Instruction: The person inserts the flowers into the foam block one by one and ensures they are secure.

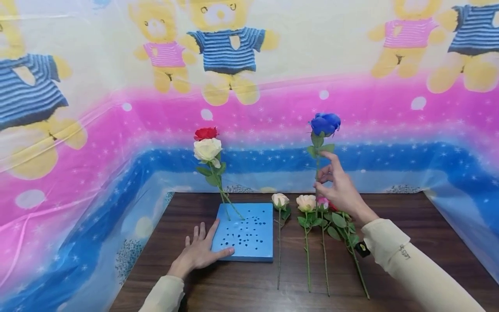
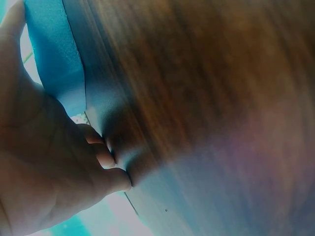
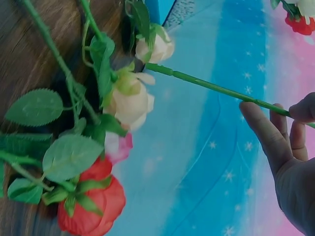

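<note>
My right hand holds a blue rose upright by its green stem, above the back of the table. In the right wrist view the bare stem runs from between thumb and fingers, its cut end free in the air. A light-blue foam block with many small holes lies flat on the table. Near its back left corner stand a white rose and a red rose, stems in the block, leaning left. My left hand rests spread at the block's left edge, thumb over the front corner.
Right of the block, a cream rose lies on the dark wooden table. Beside it are a peach rose, a pink rose and a red rose, stems toward the front. A bear-printed curtain hangs behind.
</note>
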The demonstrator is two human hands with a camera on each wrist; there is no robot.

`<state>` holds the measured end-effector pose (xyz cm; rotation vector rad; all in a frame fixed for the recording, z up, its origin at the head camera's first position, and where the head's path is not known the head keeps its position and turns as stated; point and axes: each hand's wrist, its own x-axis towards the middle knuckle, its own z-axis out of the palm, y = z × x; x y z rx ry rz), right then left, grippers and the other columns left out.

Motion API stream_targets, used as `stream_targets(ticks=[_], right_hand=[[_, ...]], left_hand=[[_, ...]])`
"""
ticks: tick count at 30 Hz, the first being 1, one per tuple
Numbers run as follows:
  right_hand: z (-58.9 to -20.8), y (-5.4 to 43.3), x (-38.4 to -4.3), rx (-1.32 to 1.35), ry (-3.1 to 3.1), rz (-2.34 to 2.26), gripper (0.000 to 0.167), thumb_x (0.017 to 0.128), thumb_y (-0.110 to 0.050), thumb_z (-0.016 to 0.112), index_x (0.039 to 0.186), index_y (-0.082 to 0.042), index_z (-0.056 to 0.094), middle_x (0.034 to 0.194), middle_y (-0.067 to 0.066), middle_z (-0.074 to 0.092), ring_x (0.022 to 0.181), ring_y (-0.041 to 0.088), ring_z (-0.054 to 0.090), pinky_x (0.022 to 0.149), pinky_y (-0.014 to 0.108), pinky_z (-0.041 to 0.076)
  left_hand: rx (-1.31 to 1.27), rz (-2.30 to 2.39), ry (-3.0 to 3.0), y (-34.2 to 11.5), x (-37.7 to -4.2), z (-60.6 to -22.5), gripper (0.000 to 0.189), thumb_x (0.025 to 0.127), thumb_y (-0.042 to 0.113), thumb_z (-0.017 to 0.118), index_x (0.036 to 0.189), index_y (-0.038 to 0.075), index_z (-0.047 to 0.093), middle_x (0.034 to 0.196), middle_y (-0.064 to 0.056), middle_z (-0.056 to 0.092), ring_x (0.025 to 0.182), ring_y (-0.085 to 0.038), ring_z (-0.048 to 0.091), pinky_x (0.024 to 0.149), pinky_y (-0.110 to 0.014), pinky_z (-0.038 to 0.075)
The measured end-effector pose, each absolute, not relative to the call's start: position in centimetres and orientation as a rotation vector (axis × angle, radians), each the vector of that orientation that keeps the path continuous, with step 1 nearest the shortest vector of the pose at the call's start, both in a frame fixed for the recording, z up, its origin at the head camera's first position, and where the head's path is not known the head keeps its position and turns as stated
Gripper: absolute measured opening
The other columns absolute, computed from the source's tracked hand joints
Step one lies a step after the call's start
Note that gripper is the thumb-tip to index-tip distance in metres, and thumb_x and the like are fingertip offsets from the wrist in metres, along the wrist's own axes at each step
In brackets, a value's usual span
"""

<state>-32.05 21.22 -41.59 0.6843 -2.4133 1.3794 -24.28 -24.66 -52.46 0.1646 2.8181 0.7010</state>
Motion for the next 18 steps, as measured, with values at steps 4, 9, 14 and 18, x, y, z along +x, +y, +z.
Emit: stream_targets(ticks=[4,9,14,18], right_hand=[[-41.7,20.2,-32.1,0.714,-2.393,1.434,0.098,0.103,0.005,0.075,0.171,-0.043,0.024,0.117,0.017,0.062,0.104,0.034,0.075,0.070,0.039,0.068],[-41.9,19.0,-32.1,0.708,-2.403,1.434,0.094,0.105,0.002,0.075,0.172,-0.040,0.024,0.117,0.015,0.062,0.105,0.029,0.074,0.072,0.037,0.067],[-42.2,17.8,-32.4,0.731,-2.380,1.517,0.094,0.105,0.004,0.073,0.171,-0.042,0.026,0.118,0.018,0.059,0.104,0.034,0.072,0.071,0.038,0.068],[-42.2,16.8,-32.5,0.772,-2.349,1.556,0.096,0.104,0.008,0.072,0.170,-0.043,0.026,0.117,0.020,0.059,0.103,0.039,0.072,0.072,0.043,0.069]], left_hand=[[0.165,0.697,2.820,-24.7,-24.3,-52.6,0.119,0.095,0.084,0.066,0.182,0.026,0.009,0.181,-0.037,0.001,0.167,-0.059,-0.003,0.126,-0.084,0.002],[0.164,0.694,2.822,-24.5,-24.2,-52.6,0.120,0.094,0.084,0.066,0.182,0.026,0.010,0.181,-0.037,0.002,0.168,-0.059,-0.002,0.126,-0.084,0.003],[0.160,0.694,2.823,-24.5,-24.2,-52.6,0.120,0.094,0.084,0.067,0.182,0.025,0.010,0.181,-0.037,0.002,0.168,-0.059,-0.001,0.126,-0.084,0.003],[0.162,0.691,2.828,-24.5,-24.2,-52.6,0.119,0.095,0.083,0.067,0.182,0.026,0.010,0.181,-0.037,0.002,0.167,-0.059,-0.002,0.126,-0.084,0.003]])
